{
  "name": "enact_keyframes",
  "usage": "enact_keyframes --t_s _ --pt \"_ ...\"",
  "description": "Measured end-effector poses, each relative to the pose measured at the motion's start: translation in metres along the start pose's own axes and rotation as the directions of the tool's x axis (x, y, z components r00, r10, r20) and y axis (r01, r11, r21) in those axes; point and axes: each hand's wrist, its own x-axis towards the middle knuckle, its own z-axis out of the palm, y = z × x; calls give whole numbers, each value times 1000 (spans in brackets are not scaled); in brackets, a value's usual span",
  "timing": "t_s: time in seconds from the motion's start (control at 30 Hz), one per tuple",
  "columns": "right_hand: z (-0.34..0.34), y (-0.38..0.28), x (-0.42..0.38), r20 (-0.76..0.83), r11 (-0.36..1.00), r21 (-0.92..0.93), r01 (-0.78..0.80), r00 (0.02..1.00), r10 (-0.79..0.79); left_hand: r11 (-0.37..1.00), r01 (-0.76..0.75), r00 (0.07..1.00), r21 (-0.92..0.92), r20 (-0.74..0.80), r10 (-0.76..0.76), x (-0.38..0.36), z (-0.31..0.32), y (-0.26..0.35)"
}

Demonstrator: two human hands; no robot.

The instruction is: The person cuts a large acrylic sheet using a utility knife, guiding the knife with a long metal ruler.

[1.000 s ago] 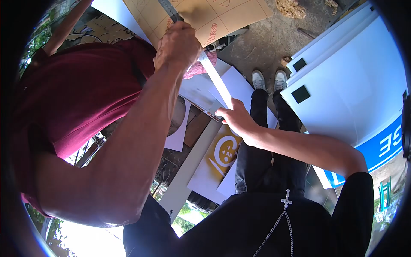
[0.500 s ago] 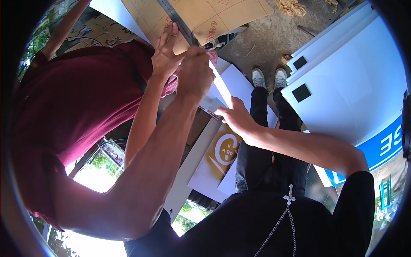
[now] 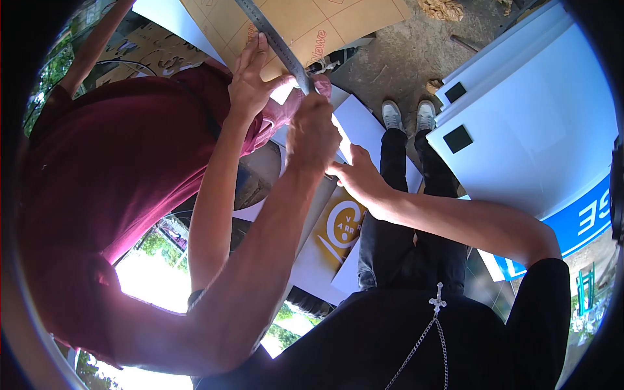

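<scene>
A long steel ruler [image 3: 276,42] lies across a brown paper-faced sheet [image 3: 354,26] with red print. My left hand [image 3: 250,84] lies flat beside the ruler, fingers stretched, its thumb reaching the ruler's edge. Lower down, my right hand [image 3: 364,179] has its thumb and fingers around the near end of a bright strip, which looks like the ruler in glare. Between my hands, a co-worker's closed hand [image 3: 315,133] is over the ruler. What that fist holds is hidden.
The co-worker in a maroon shirt [image 3: 130,156] leans in from the left, one arm crossing over mine. White panels [image 3: 526,123] with dark squares stand at right, near a blue sign [image 3: 578,221]. A yellow-and-white printed board [image 3: 335,234] lies below my right hand. Crumpled brown paper [image 3: 442,9] is on the floor.
The co-worker's fist has slid down along the ruler toward my right hand, uncovering more of the ruler. My hands have stayed nearly in place.
</scene>
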Motion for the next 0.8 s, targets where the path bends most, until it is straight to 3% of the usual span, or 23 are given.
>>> enact_keyframes --t_s 0.07,0.2,0.47,0.5,0.53,0.6,0.7,0.8 --pt "-2 5 -2 18 995 -75 66 998 -64 1000 -3 1000 -26 1 3 1 -2 -1" --pt "-3 -12 -6 30 999 27 -24 999 23 1000 5 1000 -11 5 -5 2 -3 0" --pt "-4 -7 -6 53 998 35 -52 997 50 1000 29 1000 7 5 -29 0 -3 3" --pt "-5 -7 -7 65 997 35 -69 996 67 995 61 956 -79 292 -35 13 -9 4" --pt "-5 -8 -7 66 997 32 -70 996 68 982 115 833 -150 553 -13 36 -22 7" --pt "-4 -8 -6 67 997 26 -74 995 72 981 196 955 -9 229 -189 1 -3 -4" --pt "-4 -8 -6 56 997 36 -63 997 61 1000 21 1000 5 5 -21 -2 2 -4" --pt "-4 -6 -4 77 996 49 -73 995 69 997 70 997 33 34 -71 -1 0 0"
